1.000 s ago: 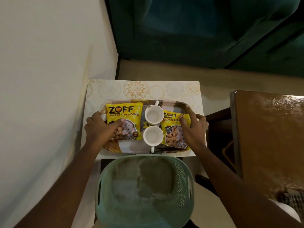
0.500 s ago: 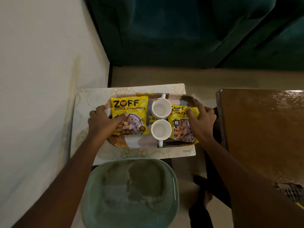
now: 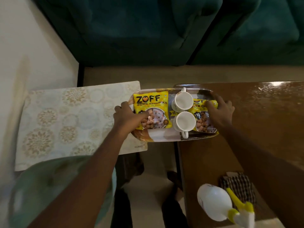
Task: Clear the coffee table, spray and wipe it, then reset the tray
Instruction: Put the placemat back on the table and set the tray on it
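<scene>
A patterned tray (image 3: 162,137) hangs in the air between a pale patterned side table (image 3: 69,122) and the brown coffee table (image 3: 263,116), its right part over the brown top. My left hand (image 3: 127,116) grips the tray's left rim, thumb on a yellow snack packet (image 3: 150,111). My right hand (image 3: 219,110) grips the right rim and rests on a second yellow packet (image 3: 201,121). Two white cups (image 3: 183,101) (image 3: 185,121) stand in the tray's middle. A white spray bottle (image 3: 213,202) with a yellow trigger and a checked cloth (image 3: 238,183) lie on the coffee table's near end.
A pale green plastic basket (image 3: 49,191) sits below the side table at the near left. A dark green sofa (image 3: 164,30) fills the far side. A white wall (image 3: 24,46) runs along the left. Bare floor shows between the two tables.
Both hands have carried the tray with its packets and cups rightward off the pale side table toward the brown coffee table. The view has swung right, bringing the spray bottle and cloth into sight.
</scene>
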The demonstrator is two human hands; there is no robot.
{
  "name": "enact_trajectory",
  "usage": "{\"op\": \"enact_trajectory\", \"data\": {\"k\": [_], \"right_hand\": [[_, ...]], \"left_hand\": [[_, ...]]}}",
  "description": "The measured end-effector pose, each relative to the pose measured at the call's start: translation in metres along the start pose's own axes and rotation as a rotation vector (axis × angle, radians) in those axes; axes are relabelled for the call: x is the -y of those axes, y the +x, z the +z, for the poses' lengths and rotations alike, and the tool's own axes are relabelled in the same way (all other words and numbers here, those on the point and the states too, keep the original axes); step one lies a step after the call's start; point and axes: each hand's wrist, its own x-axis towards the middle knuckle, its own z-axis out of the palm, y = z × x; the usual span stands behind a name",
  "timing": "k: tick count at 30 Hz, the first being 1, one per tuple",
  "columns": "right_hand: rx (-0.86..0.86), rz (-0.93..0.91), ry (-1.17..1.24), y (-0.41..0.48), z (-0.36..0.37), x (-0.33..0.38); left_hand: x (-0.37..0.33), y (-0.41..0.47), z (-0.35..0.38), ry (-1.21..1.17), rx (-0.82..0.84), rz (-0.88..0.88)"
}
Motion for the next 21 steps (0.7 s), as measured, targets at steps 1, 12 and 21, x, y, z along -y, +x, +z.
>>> {"op": "enact_trajectory", "data": {"k": [1,12,21], "right_hand": [[0.002,0.004,-0.004,0.006,-0.008,-0.013],[0.031,0.004,-0.032,0.053,-0.057,-0.111],[0.039,-0.019,-0.051,0.059,-0.059,-0.130]], "left_hand": [[-0.007,-0.003,0.013,-0.002,0.006,0.000],[-0.041,-0.023,0.129,0.003,-0.005,-0.026],[-0.043,-0.030,0.153,0.088,-0.024,-0.038]]}}
